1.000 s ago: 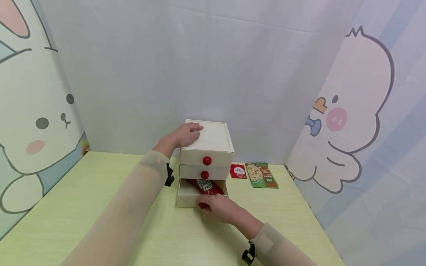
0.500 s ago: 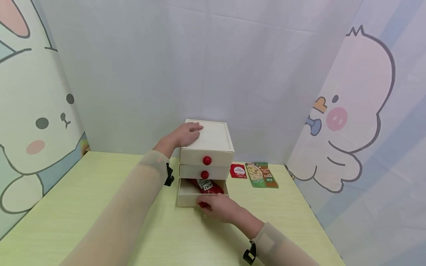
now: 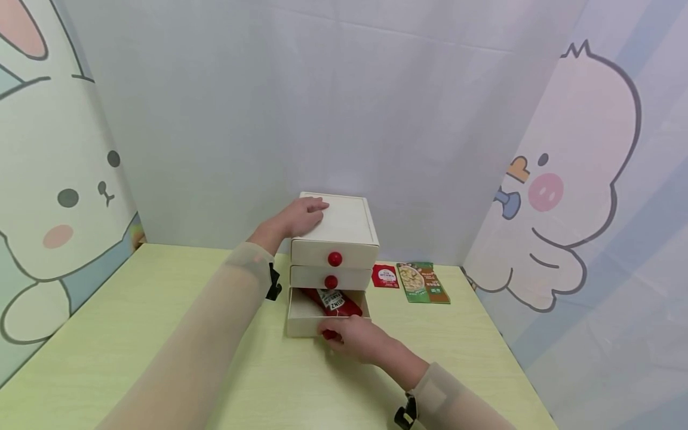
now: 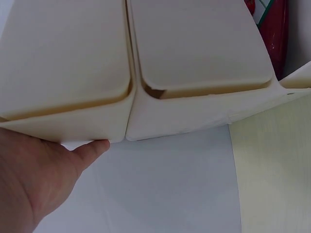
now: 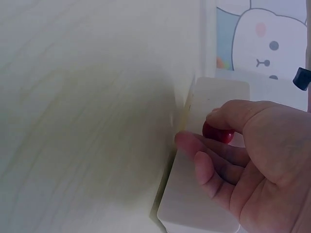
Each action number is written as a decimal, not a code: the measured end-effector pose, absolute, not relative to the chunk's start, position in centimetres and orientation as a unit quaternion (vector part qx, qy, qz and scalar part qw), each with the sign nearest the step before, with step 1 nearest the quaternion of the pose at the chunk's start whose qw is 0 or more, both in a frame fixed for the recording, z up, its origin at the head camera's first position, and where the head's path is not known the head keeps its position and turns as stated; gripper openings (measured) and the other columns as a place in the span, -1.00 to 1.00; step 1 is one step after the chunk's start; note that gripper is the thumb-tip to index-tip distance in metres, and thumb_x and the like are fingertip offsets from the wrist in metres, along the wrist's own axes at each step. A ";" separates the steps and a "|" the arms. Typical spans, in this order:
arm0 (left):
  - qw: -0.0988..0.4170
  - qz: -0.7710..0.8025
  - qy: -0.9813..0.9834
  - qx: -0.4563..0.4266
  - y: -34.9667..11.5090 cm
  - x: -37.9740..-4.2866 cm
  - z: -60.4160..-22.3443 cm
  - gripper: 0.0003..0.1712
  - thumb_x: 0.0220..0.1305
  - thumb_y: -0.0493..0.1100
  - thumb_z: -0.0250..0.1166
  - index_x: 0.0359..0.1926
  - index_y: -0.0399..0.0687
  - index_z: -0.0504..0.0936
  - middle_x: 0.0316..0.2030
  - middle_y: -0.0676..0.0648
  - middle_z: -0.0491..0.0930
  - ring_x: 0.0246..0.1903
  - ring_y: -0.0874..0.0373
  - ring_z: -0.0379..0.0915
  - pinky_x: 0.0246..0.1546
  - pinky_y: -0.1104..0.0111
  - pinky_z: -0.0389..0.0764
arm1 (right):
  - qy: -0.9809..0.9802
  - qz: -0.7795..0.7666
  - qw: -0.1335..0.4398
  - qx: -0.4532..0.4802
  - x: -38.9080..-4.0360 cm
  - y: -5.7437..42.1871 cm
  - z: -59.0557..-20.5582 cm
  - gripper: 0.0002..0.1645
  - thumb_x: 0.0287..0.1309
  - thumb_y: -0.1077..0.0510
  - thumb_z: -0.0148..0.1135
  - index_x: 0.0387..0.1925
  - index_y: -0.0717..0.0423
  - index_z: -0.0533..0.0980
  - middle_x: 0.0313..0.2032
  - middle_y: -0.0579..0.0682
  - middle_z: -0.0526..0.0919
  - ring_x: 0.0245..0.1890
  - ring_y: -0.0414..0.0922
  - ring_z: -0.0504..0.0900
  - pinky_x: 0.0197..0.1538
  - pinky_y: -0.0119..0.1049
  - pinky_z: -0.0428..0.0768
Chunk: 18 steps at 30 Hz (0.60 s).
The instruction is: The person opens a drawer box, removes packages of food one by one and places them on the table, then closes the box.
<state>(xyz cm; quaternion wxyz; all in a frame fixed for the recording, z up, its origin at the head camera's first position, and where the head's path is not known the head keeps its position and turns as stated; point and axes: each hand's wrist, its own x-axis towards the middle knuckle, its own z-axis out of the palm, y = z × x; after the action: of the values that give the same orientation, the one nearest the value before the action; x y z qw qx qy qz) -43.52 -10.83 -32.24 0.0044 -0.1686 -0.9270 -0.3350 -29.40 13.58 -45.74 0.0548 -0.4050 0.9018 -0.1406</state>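
Observation:
A small white drawer cabinet (image 3: 344,221) stands at the back middle of the table. My left hand (image 3: 301,218) rests on its top at the left, with the thumb (image 4: 95,151) against the side in the left wrist view. The bottom drawer (image 3: 302,326) is pulled out, and inside lies a red Heinz ketchup pouch (image 3: 344,305). My right hand (image 3: 355,339) pinches this drawer's red knob (image 5: 217,132) between thumb and fingers. Above it, the middle drawer (image 3: 307,278) and the top drawer (image 3: 309,254) are closed.
To the cabinet's right lie a small red packet (image 3: 385,276) and a green-and-brown food packet (image 3: 423,283), flat on the pale yellow-green table (image 3: 177,298). A grey curtain (image 3: 215,149) hangs just behind the cabinet.
The bottom drawer has come very slightly further out, with my right hand at its knob. My left hand has stayed on the cabinet top.

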 end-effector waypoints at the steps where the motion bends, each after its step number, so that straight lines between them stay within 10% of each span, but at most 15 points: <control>1: 0.005 -0.335 -0.927 -0.169 -10.8 -43.5 -32.2 -0.34 0.70 0.02 -0.10 0.69 0.03 0.35 0.76 -0.14 0.09 0.77 -0.15 -0.10 0.77 -0.10 0.01 | 0.901 -0.141 0.058 -0.406 -29.3 13.6 -45.8 -0.77 0.51 0.15 0.39 0.10 -0.18 0.66 -0.20 -0.26 0.71 -0.32 -0.33 0.53 -0.18 -0.51 0.55; 18: 0.005 -0.341 -0.925 -0.169 -10.8 -43.5 -32.3 -0.34 0.70 0.02 -0.10 0.69 0.02 0.35 0.76 -0.15 0.09 0.77 -0.16 -0.10 0.77 -0.10 0.01 | 0.899 -0.149 0.096 -0.400 -27.7 13.6 -45.6 -0.75 0.49 0.19 0.39 0.08 -0.19 0.66 -0.26 -0.29 0.63 -0.33 -0.37 0.53 -0.23 -0.55 0.54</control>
<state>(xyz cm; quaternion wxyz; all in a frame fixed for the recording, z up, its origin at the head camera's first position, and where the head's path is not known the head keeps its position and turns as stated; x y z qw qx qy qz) -43.53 -10.76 -32.34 0.0050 -0.1688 -0.9249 -0.3408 -27.70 13.63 -45.58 0.0960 -0.3999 0.8993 -0.1489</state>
